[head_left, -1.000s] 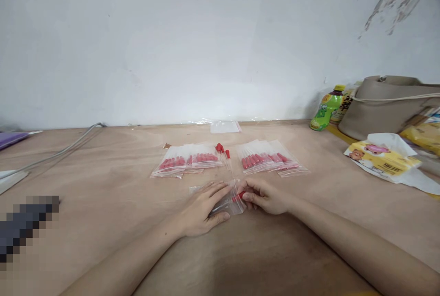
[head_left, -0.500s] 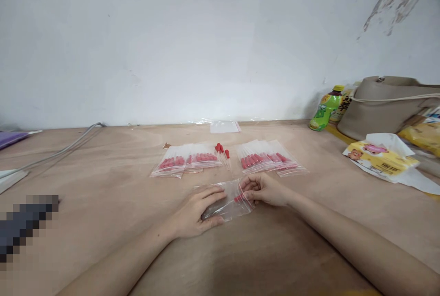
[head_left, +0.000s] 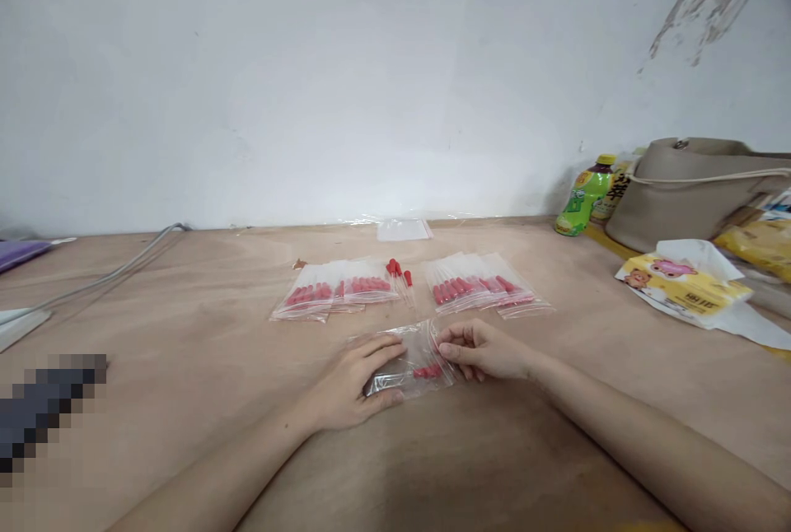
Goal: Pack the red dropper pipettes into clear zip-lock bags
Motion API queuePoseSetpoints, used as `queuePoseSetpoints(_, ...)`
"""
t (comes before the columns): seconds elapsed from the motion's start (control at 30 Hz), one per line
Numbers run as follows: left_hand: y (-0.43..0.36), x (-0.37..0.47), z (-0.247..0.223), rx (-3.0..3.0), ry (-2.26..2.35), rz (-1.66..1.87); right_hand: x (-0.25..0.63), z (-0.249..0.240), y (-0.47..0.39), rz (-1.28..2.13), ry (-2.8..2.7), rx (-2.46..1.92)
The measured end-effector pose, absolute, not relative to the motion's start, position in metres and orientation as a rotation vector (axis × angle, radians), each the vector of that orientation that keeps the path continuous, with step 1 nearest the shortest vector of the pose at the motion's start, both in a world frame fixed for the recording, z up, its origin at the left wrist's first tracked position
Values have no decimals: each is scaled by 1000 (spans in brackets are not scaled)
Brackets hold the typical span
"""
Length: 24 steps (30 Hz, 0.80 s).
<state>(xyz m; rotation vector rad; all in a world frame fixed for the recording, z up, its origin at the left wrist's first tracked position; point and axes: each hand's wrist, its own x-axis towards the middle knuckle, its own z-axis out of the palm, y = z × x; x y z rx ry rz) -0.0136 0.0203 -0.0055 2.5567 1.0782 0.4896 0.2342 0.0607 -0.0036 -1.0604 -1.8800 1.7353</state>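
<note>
A clear zip bag [head_left: 413, 357] lies flat on the wooden table in front of me, with red-tipped droppers [head_left: 426, 371] inside near its right end. My left hand [head_left: 364, 375] rests over the bag's left part, fingers spread. At the bag's right edge, my right hand [head_left: 479, 351] has its thumb and index finger pinched together on the rim. Beyond my hands, a few loose red-topped droppers [head_left: 399, 270] lie between a left group of filled bags [head_left: 337, 287] and a right group of filled bags [head_left: 482, 283].
White bags [head_left: 404, 230] lie by the wall. To the right are a green bottle [head_left: 581, 201], a grey-brown handbag [head_left: 685, 186] and a yellow tissue pack [head_left: 685, 281]. On the left are a grey cable [head_left: 124, 268], a purple item [head_left: 21, 254] and a pixelated dark object [head_left: 46, 404].
My right hand has shifted slightly right, and its fingers have come away from the red tips. Those tips now lie lower in the bag. My left hand has stayed in place.
</note>
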Motion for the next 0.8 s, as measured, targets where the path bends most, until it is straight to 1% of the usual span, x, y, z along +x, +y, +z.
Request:
queuePoseSetpoints(0.13,19,-12,-6,2536,1118,548,223,-6,52,1695,-1722,-1008)
queuePoseSetpoints(0.27,18,-13,-1,2432,1167,648,218,-10,51,1616,-1664,-1153)
queuePoseSetpoints(0.53,19,-20,3,2425,1050,584,220,-14,57,1496,-1632,-1268)
queuePoseSetpoints(0.8,19,-20,0,2415,1045,572,221,-14,56,1522,-1650,-1350)
